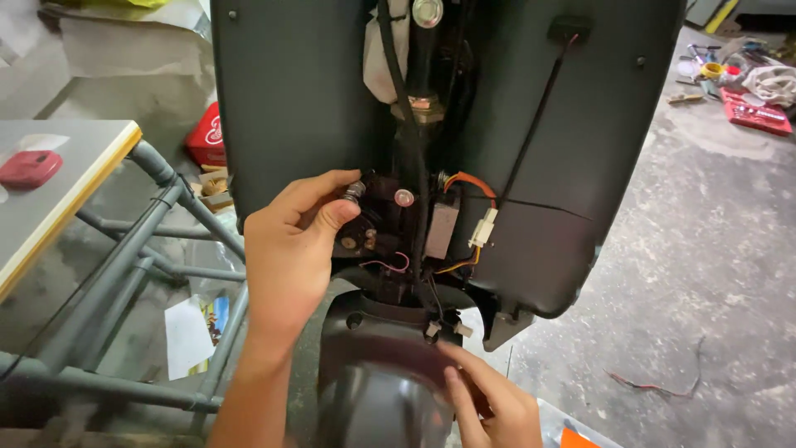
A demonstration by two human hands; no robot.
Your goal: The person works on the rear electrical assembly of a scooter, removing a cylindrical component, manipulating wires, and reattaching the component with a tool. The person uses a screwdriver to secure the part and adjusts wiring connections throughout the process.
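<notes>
A dark grey scooter front panel (290, 99) stands in front of me, its middle opened on black parts and wiring. My left hand (290, 249) pinches a small silvery bolt or knob (355, 192) on a black component at the left of the opening, between thumb and forefinger. Beside it sit a round silver fastener (404, 197), an orange wire (473, 182) and a white connector (483, 228). My right hand (489, 402) rests low on the black front mudguard (373, 382), fingers pointing up-left toward small white clips (444, 328).
A grey tube-frame table (75, 174) with a red object (29, 168) stands at left. A red box (206, 137) and papers (195, 332) lie on the concrete floor. Tools and a red tray (754, 112) lie far right. A loose wire (655, 386) lies on the floor at right.
</notes>
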